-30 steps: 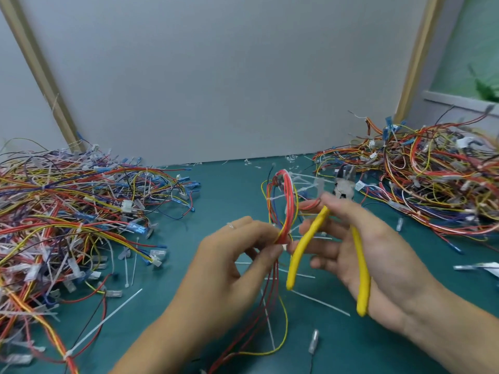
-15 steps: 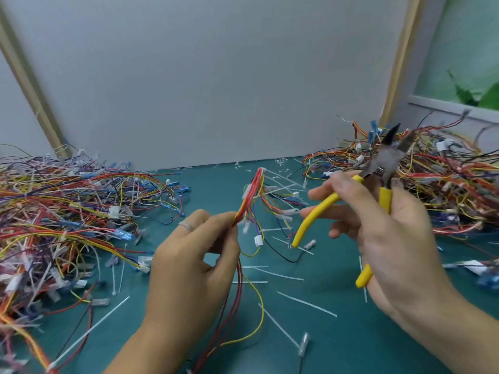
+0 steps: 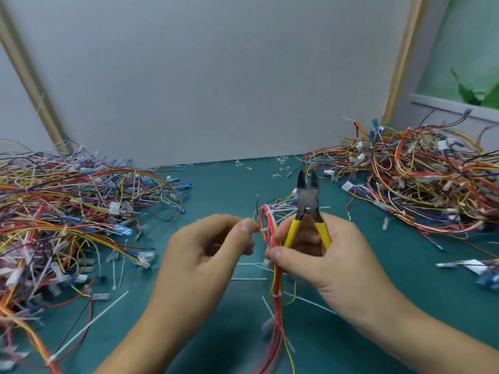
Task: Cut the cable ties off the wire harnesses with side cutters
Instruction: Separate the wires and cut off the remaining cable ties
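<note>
Swapping hold: harness [image 3: 271, 233] now pinched by your right hand [image 3: 337, 265] alongside side cutters [image 3: 307, 201], blades upward, slightly parted. Your left hand [image 3: 205, 255] curled beside wires above grip, hold unclear. One cable tie [image 3: 276, 295] waits below grip.

Mat strip [image 3: 229, 190] lay open between piles | left wire pile [image 3: 67, 211] and right wire pile [image 3: 418, 184] hemmed the sides | board [image 3: 216, 76] closed the back

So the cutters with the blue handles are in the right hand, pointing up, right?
Not quite: the handles are yellow, not blue. The head view shows the right hand holding the side cutters, and they do point up.
</note>
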Demonstrator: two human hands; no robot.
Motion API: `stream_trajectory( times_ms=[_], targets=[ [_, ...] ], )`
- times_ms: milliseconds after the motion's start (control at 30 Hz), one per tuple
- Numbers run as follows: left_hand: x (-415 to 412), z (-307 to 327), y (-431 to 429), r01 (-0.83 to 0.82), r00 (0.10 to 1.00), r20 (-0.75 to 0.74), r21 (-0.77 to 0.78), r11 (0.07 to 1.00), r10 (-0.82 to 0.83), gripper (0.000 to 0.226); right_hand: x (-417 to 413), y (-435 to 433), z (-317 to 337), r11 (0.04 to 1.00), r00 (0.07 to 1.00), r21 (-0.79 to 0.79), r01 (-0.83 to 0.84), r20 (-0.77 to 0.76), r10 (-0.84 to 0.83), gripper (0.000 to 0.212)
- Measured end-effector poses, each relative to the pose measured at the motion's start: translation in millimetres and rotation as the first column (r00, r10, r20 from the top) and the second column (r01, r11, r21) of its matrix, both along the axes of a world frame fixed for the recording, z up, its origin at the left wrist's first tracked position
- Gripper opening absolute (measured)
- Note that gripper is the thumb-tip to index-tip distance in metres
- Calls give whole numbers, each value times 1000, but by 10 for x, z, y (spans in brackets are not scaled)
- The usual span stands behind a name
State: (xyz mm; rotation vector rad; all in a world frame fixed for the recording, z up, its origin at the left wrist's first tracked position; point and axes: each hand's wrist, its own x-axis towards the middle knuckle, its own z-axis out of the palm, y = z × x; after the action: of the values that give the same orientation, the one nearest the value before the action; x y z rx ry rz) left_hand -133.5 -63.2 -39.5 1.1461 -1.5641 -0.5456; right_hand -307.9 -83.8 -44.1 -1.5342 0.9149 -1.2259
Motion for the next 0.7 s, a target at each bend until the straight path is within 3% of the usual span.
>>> stream_trajectory(
  times_ms=[167, 300, 433, 600, 700],
  targets=[
    [-61, -7, -25, 151, 961, -264, 278, 949, -76, 28, 35, 81, -74, 987, 977, -159, -32, -214, -2, 9],
    [-9, -50, -49, 232, 929, -356, 344, 910, -102, 27, 19, 86, -76, 979, 966, -201, -42, -257, -11, 10],
    [-4, -57, -66, 210, 907, -413, 286, 935, -77, 24, -13, 72, -47, 986, 972, -137, -100, -223, 68, 9],
    [-57, -43, -37, 178, 899, -424, 122, 976, -111, 21, -78, 17, 80, 986, 986, -10, -168, -21, 168, 37],
    [-60, -41, -31, 154, 904, -410, 51, 987, -120, 14, -135, -24, 133, 992, 992, 3, -124, -31, 124, 32]
  ],
)
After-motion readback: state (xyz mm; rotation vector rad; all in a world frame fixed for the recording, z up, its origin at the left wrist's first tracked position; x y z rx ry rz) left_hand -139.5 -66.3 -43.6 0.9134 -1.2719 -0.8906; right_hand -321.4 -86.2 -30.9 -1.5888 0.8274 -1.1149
